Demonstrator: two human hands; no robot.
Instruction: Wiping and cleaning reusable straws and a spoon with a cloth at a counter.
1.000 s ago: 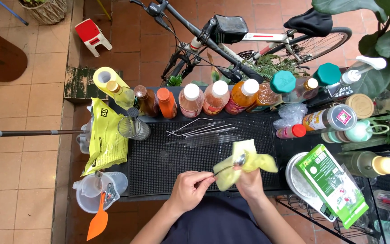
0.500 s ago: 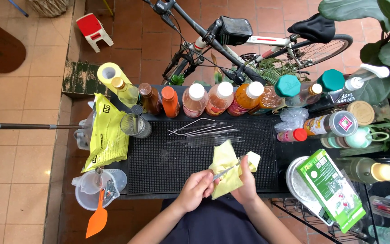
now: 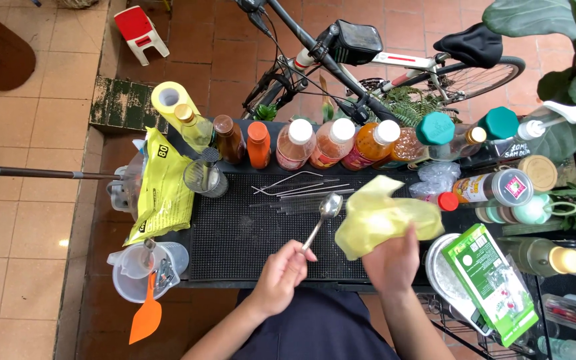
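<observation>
You are working at the black ribbed mat (image 3: 248,233) on the bench, and everything here is placed against it. Off its left edge a yellow bag (image 3: 158,190) is leaning, and below that a clear measuring jug (image 3: 145,267) is standing with an orange spatula (image 3: 145,320) hanging beside it.

Your left hand (image 3: 285,273) is hovering over the mat's near edge, palm turned inward, wrist bent up from below. Its fingers are pinching the handle end of a metal spoon (image 3: 321,217), which is slanting up and to the right so the bowl is sitting above the mat's middle, just short of the loose metal straws (image 3: 301,187) lying near the mat's far side.

Your right hand (image 3: 391,263) is sitting over the mat's right near corner, fingers closed on a bunched yellow cloth (image 3: 381,217) that is rising beside the spoon's bowl, apart from it by a narrow gap.

You seem to be in the middle of wiping the spoon dry. The next move is likely calling for bringing cloth and bowl together again.
</observation>
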